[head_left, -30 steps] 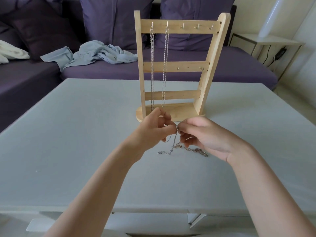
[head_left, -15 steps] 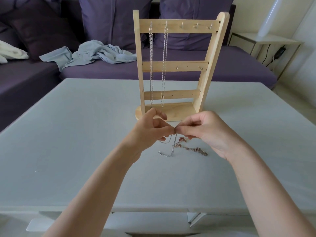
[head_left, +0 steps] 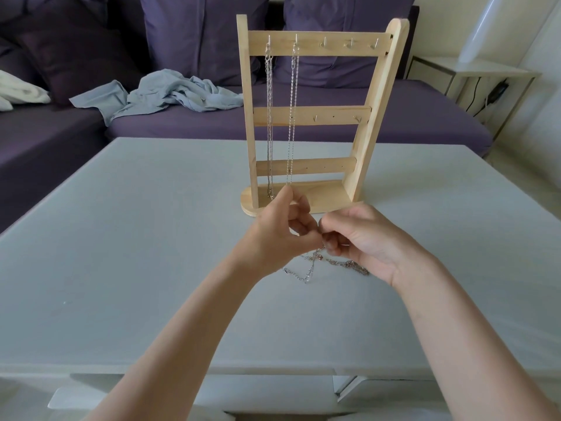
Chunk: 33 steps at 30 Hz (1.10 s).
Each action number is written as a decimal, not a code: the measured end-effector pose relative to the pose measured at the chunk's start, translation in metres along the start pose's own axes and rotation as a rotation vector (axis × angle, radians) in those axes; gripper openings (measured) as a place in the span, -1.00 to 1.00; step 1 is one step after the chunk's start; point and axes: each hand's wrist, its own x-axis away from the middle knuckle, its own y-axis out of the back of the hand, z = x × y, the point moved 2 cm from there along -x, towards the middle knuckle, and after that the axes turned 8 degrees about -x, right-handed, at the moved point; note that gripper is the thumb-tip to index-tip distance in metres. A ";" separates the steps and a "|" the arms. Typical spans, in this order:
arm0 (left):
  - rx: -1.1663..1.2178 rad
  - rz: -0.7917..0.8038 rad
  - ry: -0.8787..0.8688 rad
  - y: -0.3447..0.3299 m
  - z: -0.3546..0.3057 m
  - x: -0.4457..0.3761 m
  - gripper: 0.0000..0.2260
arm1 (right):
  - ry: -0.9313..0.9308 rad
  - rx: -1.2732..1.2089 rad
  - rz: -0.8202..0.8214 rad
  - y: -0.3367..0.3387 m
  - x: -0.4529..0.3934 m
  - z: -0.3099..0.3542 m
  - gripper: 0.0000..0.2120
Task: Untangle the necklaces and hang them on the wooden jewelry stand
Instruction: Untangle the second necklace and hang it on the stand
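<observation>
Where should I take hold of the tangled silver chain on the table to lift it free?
Pinch the tangled silver chain at its loose clasp end, lower left of the knot, coming from above. That end lies flat and apart on the grey table, clear of the left hand and right hand.

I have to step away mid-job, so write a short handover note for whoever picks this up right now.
Left hand and right hand both pinch the tangled chains, which trail onto the table in front of the wooden stand.
Done: two necklaces hang from the top bar's two leftmost hooks.
Left: free the tangle and hang each chain on the empty hooks.
</observation>
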 end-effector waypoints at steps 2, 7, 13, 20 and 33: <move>0.019 -0.018 0.017 0.001 0.001 -0.001 -0.70 | 0.040 0.013 -0.023 -0.001 0.000 0.001 -0.65; 0.035 0.055 0.109 0.001 0.004 0.000 -0.74 | 0.210 0.191 -0.086 -0.003 -0.001 0.000 -0.84; -0.039 0.039 0.157 0.002 0.006 0.003 -0.80 | 0.356 0.347 -0.082 0.000 -0.004 0.001 -0.75; -0.116 -0.027 0.182 0.006 0.006 0.004 -0.87 | 0.403 0.309 -0.046 -0.002 -0.003 0.002 -0.73; 0.107 0.096 0.305 0.002 0.004 0.003 -0.72 | 0.393 0.427 -0.026 -0.002 -0.002 0.008 -0.78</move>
